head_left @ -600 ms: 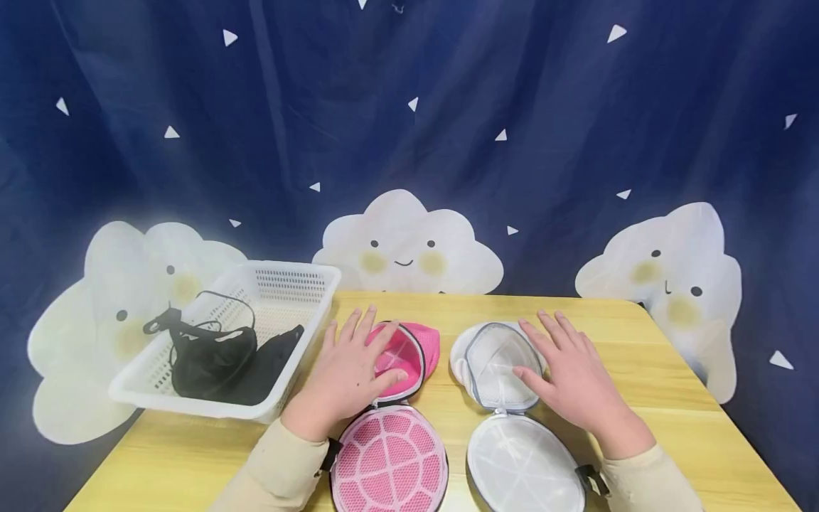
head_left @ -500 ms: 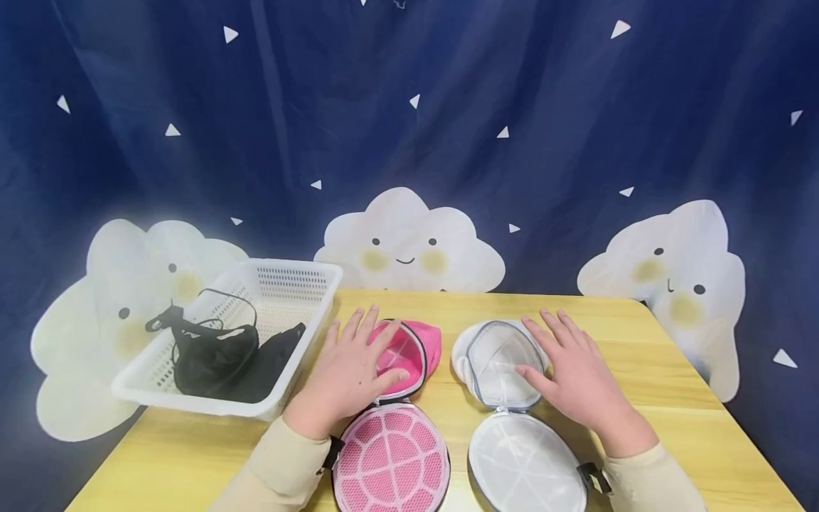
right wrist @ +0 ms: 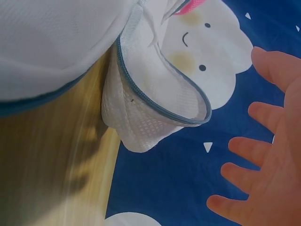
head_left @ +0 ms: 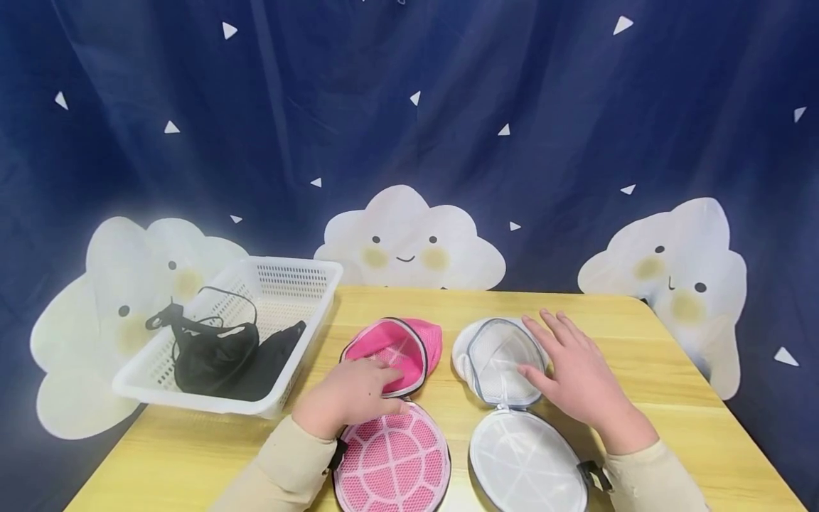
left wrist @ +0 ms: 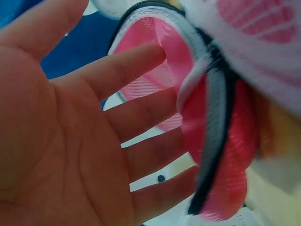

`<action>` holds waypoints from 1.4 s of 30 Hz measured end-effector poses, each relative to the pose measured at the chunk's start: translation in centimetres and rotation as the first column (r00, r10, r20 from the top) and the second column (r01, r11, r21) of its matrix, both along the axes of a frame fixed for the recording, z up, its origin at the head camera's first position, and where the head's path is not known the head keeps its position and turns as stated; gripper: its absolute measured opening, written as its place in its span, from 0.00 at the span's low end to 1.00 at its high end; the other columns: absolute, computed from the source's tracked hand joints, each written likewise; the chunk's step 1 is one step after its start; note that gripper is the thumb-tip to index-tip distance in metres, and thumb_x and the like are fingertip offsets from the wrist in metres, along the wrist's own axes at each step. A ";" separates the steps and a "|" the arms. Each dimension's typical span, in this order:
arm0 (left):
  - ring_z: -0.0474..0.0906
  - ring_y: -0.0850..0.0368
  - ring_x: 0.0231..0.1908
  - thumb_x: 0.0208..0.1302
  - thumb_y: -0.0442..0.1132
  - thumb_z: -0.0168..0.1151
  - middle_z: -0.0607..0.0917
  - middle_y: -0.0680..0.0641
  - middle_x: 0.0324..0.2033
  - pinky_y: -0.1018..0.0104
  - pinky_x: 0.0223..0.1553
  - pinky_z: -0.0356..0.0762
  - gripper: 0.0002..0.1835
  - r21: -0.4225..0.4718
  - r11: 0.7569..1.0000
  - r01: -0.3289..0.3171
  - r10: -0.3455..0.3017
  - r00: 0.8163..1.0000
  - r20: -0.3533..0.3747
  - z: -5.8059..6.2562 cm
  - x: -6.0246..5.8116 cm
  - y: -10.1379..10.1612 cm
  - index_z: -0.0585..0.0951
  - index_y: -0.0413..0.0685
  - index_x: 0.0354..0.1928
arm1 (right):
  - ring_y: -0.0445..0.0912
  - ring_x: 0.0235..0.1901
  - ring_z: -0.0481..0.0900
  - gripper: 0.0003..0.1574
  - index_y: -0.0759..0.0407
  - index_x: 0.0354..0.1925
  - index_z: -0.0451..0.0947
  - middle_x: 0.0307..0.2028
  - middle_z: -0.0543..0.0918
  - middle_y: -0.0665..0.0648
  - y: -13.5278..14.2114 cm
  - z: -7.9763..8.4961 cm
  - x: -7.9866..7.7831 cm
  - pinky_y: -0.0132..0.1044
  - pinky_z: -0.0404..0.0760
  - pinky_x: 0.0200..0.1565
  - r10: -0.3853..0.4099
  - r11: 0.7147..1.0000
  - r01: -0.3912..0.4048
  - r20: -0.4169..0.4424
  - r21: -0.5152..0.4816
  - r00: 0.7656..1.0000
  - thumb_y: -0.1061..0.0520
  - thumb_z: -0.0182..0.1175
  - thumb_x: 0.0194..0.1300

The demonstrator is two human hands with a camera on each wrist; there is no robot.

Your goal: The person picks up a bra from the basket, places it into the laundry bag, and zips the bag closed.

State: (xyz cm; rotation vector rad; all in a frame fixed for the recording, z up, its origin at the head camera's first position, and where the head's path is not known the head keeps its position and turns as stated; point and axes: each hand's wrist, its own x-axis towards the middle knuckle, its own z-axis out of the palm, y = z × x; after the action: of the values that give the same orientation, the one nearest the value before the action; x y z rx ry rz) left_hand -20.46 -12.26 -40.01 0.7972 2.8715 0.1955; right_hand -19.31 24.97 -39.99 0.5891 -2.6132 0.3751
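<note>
A pink mesh laundry bag (head_left: pixel 384 338) lies unzipped on the table, its round ribbed lid (head_left: pixel 392 462) folded toward me. My left hand (head_left: pixel 348 400) is at the near left of its mouth. In the left wrist view that hand's fingers (left wrist: pixel 141 113) extend toward the pink opening, fingertips right at the dark zipper rim. To the right lies a white mesh laundry bag (head_left: pixel 502 359), also unzipped, with its round lid (head_left: pixel 527 459) laid back. My right hand (head_left: pixel 579 377) hovers beside its right rim, fingers spread and nothing held.
At the left stands a white plastic basket (head_left: pixel 297 284) with a black bra (head_left: pixel 217 359) in it, one strap looped over the rim. A wooden table (head_left: pixel 678 441) carries everything. Behind it hangs a dark blue curtain (head_left: pixel 409 57) with clouds and triangles.
My left hand has drawn back toward me, uncovering more of the pink bag's mouth, and its fingers look more bent from above. The right hand has stayed put.
</note>
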 end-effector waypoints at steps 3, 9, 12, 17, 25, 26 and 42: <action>0.68 0.43 0.68 0.59 0.67 0.64 0.76 0.44 0.66 0.40 0.64 0.66 0.37 0.001 1.000 -0.010 0.010 0.998 0.061 -0.5 -0.2 0.1 0.78 0.57 0.67 | 0.71 0.69 0.59 0.47 0.53 0.73 0.66 0.70 0.65 0.69 0.0 -0.1 0.0 0.71 0.61 0.60 0.001 1.000 -0.001 0.007 0.005 1.000 0.42 0.70 0.61; 0.65 0.39 0.70 0.57 0.66 0.65 0.71 0.43 0.70 0.37 0.64 0.64 0.40 -0.015 1.000 -0.025 0.026 0.997 0.072 -1.2 -0.9 -0.2 0.75 0.60 0.70 | 0.71 0.70 0.58 0.46 0.51 0.74 0.65 0.71 0.65 0.69 -0.3 -0.3 -0.5 0.71 0.61 0.61 0.019 1.000 -0.019 0.024 0.011 1.000 0.43 0.69 0.62; 0.66 0.36 0.69 0.56 0.65 0.67 0.71 0.41 0.70 0.37 0.64 0.64 0.40 -0.014 1.000 -0.023 0.024 0.998 0.058 -1.3 -1.3 -0.4 0.75 0.59 0.70 | 0.70 0.70 0.58 0.46 0.50 0.74 0.65 0.71 0.64 0.69 -0.5 -0.3 -0.6 0.71 0.61 0.61 0.023 1.000 -0.023 0.040 0.008 0.999 0.43 0.69 0.63; 0.62 0.35 0.70 0.57 0.62 0.67 0.69 0.40 0.71 0.35 0.65 0.61 0.39 0.010 1.000 -0.027 0.027 1.000 0.015 -0.7 -1.9 -0.4 0.75 0.57 0.70 | 0.70 0.71 0.57 0.46 0.51 0.74 0.65 0.71 0.64 0.69 -0.6 -0.3 -0.5 0.71 0.60 0.62 0.016 1.000 -0.016 0.051 -0.006 0.999 0.44 0.69 0.63; 0.57 0.39 0.74 0.62 0.62 0.65 0.66 0.39 0.73 0.37 0.67 0.59 0.40 0.016 1.000 0.021 -0.018 0.985 -0.173 -0.1 -2.4 -0.6 0.71 0.53 0.72 | 0.69 0.69 0.61 0.45 0.55 0.72 0.67 0.69 0.67 0.69 -0.5 -0.6 -0.5 0.69 0.61 0.61 0.003 1.000 -0.002 0.048 -0.018 0.999 0.46 0.70 0.62; 0.56 0.39 0.74 0.62 0.62 0.65 0.65 0.39 0.73 0.37 0.67 0.59 0.40 0.012 1.000 0.013 -0.011 0.983 -0.181 0.1 -2.3 -0.7 0.70 0.52 0.73 | 0.69 0.69 0.61 0.44 0.56 0.72 0.67 0.69 0.67 0.70 -0.4 -0.7 -0.5 0.69 0.62 0.62 0.004 1.000 -0.003 0.048 -0.018 0.999 0.47 0.70 0.62; 0.58 0.35 0.72 0.64 0.66 0.60 0.63 0.39 0.74 0.33 0.68 0.51 0.42 -0.075 0.995 -0.066 0.040 0.951 -0.306 2.3 -1.9 -0.9 0.65 0.55 0.76 | 0.65 0.52 0.79 0.39 0.61 0.68 0.68 0.58 0.76 0.68 0.7 -0.7 -1.5 0.62 0.78 0.44 -0.125 0.991 0.131 0.178 -0.027 0.976 0.49 0.67 0.64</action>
State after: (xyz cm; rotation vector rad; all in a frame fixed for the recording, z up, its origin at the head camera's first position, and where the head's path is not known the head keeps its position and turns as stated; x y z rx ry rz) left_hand -22.32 -13.20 -37.70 0.7966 3.1664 -0.0485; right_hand -20.79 25.68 -40.74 0.3872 -2.7878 0.4546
